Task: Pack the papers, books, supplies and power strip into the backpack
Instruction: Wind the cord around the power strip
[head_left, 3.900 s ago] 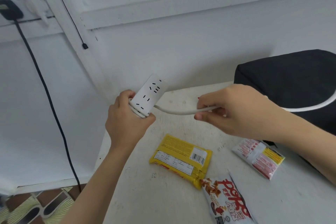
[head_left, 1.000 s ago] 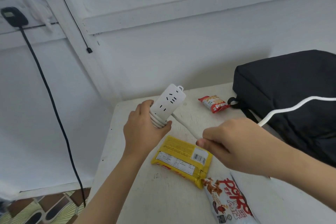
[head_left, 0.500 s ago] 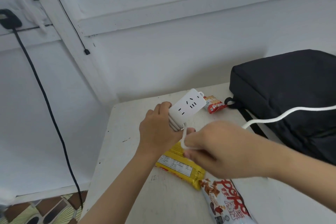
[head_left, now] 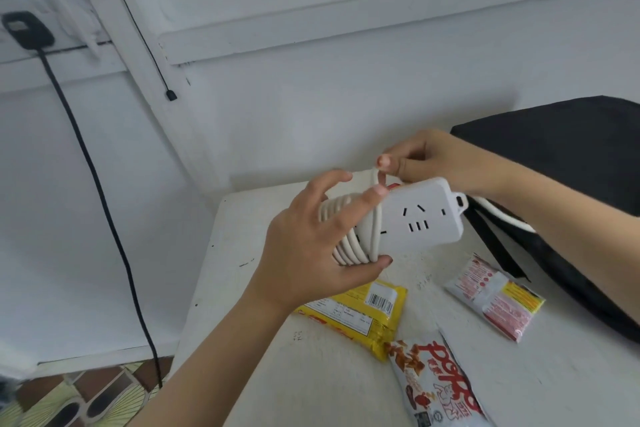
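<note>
- left hand [head_left: 304,246] holds white power strip [head_left: 422,218] above the table [head_left: 242,218], thumb and forefinger clamped over coiled cord [head_left: 346,239];
- right hand [head_left: 433,163] pinches cord beside black backpack [head_left: 571,156];
- snack bag [head_left: 443,392] reads roughly "PoRo"; yellow packet [head_left: 363,315] shows barcode.

Left grip [head_left: 311,246] clamps with thumb underneath, fingers spread; right grip [head_left: 426,159] pinches just above it.
</note>
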Demonstrator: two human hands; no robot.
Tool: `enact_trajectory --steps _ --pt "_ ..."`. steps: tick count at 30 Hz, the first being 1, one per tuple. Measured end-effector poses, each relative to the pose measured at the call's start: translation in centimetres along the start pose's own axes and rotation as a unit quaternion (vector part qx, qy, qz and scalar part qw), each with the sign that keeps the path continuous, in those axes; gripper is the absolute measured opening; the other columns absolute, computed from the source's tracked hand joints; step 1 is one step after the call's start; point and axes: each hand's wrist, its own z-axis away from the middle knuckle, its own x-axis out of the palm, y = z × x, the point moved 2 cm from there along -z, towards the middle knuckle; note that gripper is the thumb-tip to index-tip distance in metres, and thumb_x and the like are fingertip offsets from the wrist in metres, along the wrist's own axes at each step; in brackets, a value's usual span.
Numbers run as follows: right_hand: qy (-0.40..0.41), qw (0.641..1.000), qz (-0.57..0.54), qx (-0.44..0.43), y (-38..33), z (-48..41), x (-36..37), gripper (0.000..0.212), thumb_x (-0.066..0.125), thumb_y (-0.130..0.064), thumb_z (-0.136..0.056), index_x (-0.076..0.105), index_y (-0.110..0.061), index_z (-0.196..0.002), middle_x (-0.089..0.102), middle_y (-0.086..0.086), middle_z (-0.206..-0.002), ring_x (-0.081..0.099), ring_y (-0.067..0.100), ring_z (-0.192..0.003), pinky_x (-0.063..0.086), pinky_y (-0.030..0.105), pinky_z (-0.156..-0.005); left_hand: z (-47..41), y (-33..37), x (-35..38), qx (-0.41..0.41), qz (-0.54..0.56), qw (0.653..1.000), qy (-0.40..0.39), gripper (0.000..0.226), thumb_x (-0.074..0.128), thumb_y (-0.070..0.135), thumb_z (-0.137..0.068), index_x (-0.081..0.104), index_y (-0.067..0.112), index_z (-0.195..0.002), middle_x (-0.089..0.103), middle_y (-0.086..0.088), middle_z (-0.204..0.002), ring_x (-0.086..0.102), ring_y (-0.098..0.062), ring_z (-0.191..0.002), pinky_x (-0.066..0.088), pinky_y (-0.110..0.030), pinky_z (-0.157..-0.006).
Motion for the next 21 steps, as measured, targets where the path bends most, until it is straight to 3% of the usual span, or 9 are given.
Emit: enact_trajectory --steps 3,5,7,9,10,12,14,18,21 --pt "-0.038 0.995 -0.088 -0.004 1.9 0.4 2.0 0.030 0.052 -0.021 -0.090 0.069 -0.022 -0.065 0.058 -0.006 -0.055 0.051 0.005 -0.046 0.038 0.014 -0.046 0.2 0.2 -0.1 0.010 -0.004 1.000 0.011 0.062 0.065 0.062 -0.072 0.045 0.034 -0.124 0.045 0.000 -0.125 0.058 -0.015 -0.084 0.050 -0.025 -0.058" --pt "-0.042 0.997 -0.053 0.026 3.7 0.9 2.7 0.022 0.066 -0.011 -0.084 0.064 0.010 -0.078 0.056 -0.001 -0.058 0.048 0.004 -0.048 0.038 0.016 -0.049 0.5 0.2 0.0 0.003 0.009 1.000 0.019 0.063 0.067 0.061 -0.071 0.046 0.028 -0.121 0.048 -0.001 -0.126 0.060 -0.017 -0.087 0.053 -0.028 -0.059" --pt "-0.047 0.995 0.027 0.080 4.9 1.9 3.3 0.040 0.060 -0.017 -0.082 0.056 0.022 -0.087 0.045 -0.005 -0.058 0.041 0.004 -0.048 0.036 0.018 -0.053 0.8 0.2 0.3 -0.012 0.013 1.000 0.022 0.066 0.068 0.061 -0.069 0.045 0.022 -0.117 0.052 -0.002 -0.126 0.061 -0.018 -0.091 0.054 -0.028 -0.060" --pt "-0.051 0.987 0.141 0.053 4.7 3.1 4.4 0.027 0.051 -0.016 -0.088 0.052 0.008 -0.074 0.041 -0.013 -0.055 0.041 0.002 -0.049 0.039 0.015 -0.055 0.9 0.1 0.2 -0.058 0.031 0.998 0.022 0.067 0.068 0.061 -0.066 0.042 0.018 -0.111 0.055 0.001 -0.128 0.062 -0.016 -0.096 0.055 -0.030 -0.061" --pt "-0.044 0.981 0.189 0.032 4.4 3.4 4.9 0.029 0.045 -0.018 -0.092 0.048 -0.014 -0.064 0.043 -0.011 -0.056 0.043 0.003 -0.050 0.042 0.021 -0.057 0.9 0.0 0.1 -0.091 0.048 0.994 0.025 0.068 0.068 0.060 -0.065 0.040 0.018 -0.109 0.054 0.005 -0.130 0.062 -0.014 -0.099 0.056 -0.032 -0.063" --pt "-0.005 0.967 0.253 0.031 4.1 3.9 5.3 0.029 0.026 -0.041 -0.097 0.046 -0.030 -0.079 0.051 -0.006 -0.063 0.050 0.008 -0.054 0.047 0.028 -0.057 0.9 -0.5 -0.2 -0.145 0.067 0.986 0.040 0.069 0.070 0.059 -0.063 0.038 0.018 -0.108 0.051 0.011 -0.132 0.060 -0.010 -0.107 0.056 -0.032 -0.067" --pt "0.027 0.948 0.315 0.047 4.4 4.4 4.9 0.032 0.017 -0.053 -0.093 0.040 -0.033 -0.084 0.050 -0.007 -0.061 0.049 0.006 -0.051 0.046 0.025 -0.053 0.8 -1.2 -0.4 -0.177 0.060 0.981 0.050 0.070 0.071 0.059 -0.062 0.037 0.020 -0.110 0.053 0.011 -0.132 0.059 -0.007 -0.109 0.056 -0.030 -0.070" --pt "0.094 0.912 0.386 0.101 5.5 6.0 3.1 0.026 0.032 -0.045 -0.097 0.040 -0.023 -0.086 0.046 -0.006 -0.055 0.044 0.007 -0.045 0.031 0.022 -0.045 0.6 -2.1 -0.9 -0.226 0.029 0.970 0.080 0.072 0.068 0.062 -0.061 0.035 0.024 -0.112 0.057 0.012 -0.122 0.061 -0.008 -0.098 0.050 -0.024 -0.068" --pt "0.159 0.861 0.475 0.089 6.4 6.7 1.5 0.027 0.035 -0.041 -0.096 0.040 -0.022 -0.078 0.039 -0.009 -0.053 0.037 0.009 -0.044 0.027 0.027 -0.051 0.6 -2.6 -1.0 -0.268 0.027 0.958 0.094 0.071 0.067 0.064 -0.060 0.036 0.027 -0.112 0.059 0.014 -0.112 0.062 -0.011 -0.085 0.050 -0.026 -0.059"
